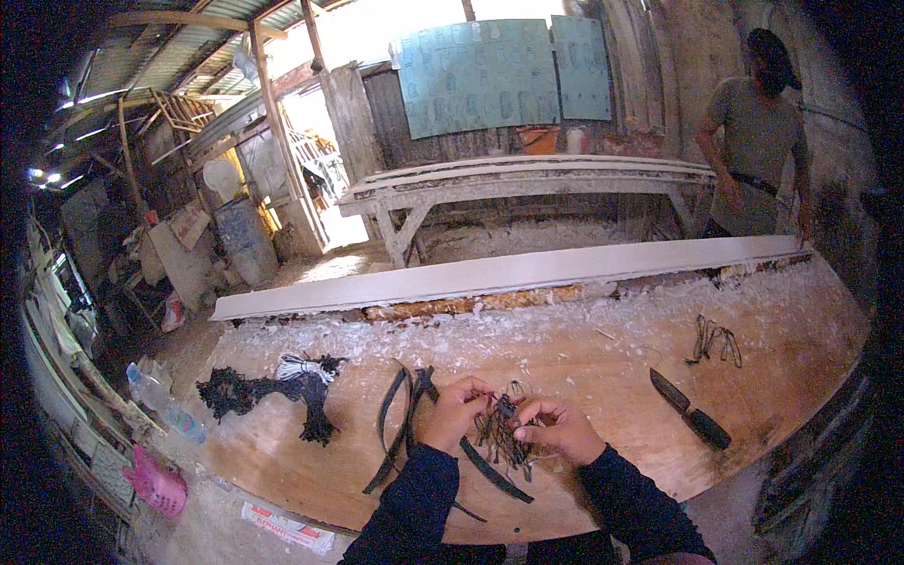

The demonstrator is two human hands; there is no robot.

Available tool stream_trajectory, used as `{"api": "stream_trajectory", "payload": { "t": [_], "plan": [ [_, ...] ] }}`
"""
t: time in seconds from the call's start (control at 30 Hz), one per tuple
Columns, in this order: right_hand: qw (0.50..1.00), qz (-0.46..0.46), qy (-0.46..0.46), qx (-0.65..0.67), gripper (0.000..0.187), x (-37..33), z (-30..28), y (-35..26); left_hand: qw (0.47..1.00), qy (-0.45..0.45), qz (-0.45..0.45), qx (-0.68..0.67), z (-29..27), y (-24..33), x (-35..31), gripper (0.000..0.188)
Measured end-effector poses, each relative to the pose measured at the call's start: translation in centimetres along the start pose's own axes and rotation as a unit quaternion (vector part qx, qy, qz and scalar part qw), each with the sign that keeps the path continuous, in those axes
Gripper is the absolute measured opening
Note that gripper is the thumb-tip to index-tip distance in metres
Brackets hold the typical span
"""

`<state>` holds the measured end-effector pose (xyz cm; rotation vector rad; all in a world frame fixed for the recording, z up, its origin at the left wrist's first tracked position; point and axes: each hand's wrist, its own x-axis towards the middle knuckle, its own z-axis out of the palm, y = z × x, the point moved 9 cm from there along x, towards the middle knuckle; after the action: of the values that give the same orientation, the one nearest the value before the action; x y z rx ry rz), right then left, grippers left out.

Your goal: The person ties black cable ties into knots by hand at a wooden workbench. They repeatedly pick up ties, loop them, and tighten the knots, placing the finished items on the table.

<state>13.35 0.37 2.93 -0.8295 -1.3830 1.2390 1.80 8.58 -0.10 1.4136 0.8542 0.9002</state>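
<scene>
Near the front edge, the left hand (457, 414) and the right hand (557, 428) sit close together over the desk (603, 363). Each one is pinched narrow, holding the dark strings (508, 443), which sit in a loose clump between and below them. The work looks only part way along: this clump is messy, with lots of loops and ends poking out, so much of it seems not done. The strings look thin, dark and bendy; the bit the hands pinch is too small to make out. Flat black straps (492, 473) lie by the left hand, and some of them curve. Farther left is a black pile (315, 410) in thick bunches, with a white bunch (299, 369) by it; that part looks neater and may be done. On the right lies a knife (704, 424), and past it a small bunch (716, 341) lies apart, maybe left for later. Farther back, white crumbs (424, 331) lie by a long white board (508, 271). Behind that stand a far desk (546, 171) and a person (758, 122).
</scene>
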Motion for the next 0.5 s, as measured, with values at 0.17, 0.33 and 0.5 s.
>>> {"api": "stream_trajectory", "payload": {
  "t": [0.17,0.33,0.5],
  "plan": [
    [0.995,0.027,0.077,0.055,0.015,-0.3,-1.5,0.7,0.993,-0.089,0.011,0.075,2.5,0.1,-0.1,0.011],
    [0.987,0.009,0.161,0.017,0.016,-0.1,-3.6,0.7,0.988,-0.153,-0.02,-0.023,4.0,0.1,-1.2,0.013],
    [0.947,-0.051,0.257,-0.186,0.017,-0.4,-4.9,-0.7,0.944,-0.322,0.067,-0.016,7.2,1.8,-3.2,0.016]
  ]
}}
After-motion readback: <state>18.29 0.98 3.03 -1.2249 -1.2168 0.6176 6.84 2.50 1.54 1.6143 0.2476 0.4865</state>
